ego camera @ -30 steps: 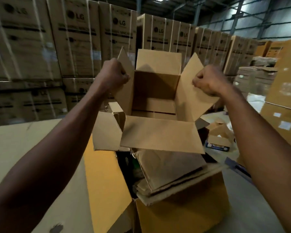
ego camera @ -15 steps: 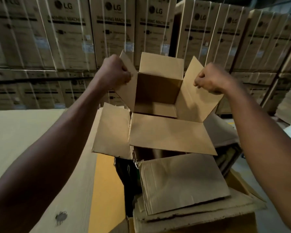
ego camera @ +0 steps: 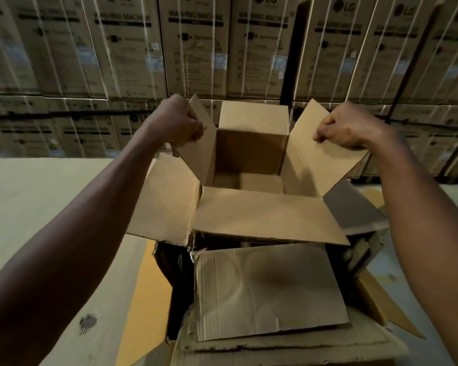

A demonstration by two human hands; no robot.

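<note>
Left hand: we're gripping the left flap [ego camera: 200, 146] with our left hand [ego camera: 179, 120], fist curled, arm stretched out.
Right hand: our right hand [ego camera: 347, 128] is pinching the top edge of the right flap [ego camera: 320, 167].
Around: washing-machine cartons [ego camera: 196, 48] are towering far behind; a cardboard sheet [ego camera: 267, 289] is lying near us.
Box: the open box [ego camera: 251, 146] is sitting between both hands.

Both bare forearms are stretching forward toward the far side, nearly straight and well apart. The left hand [ego camera: 179, 120] is gripping the left box flap [ego camera: 200, 151] in a tight fist. The right hand [ego camera: 351, 128], knuckles up, is pinching the right box flap [ego camera: 325, 165] with curled fingers.
</note>
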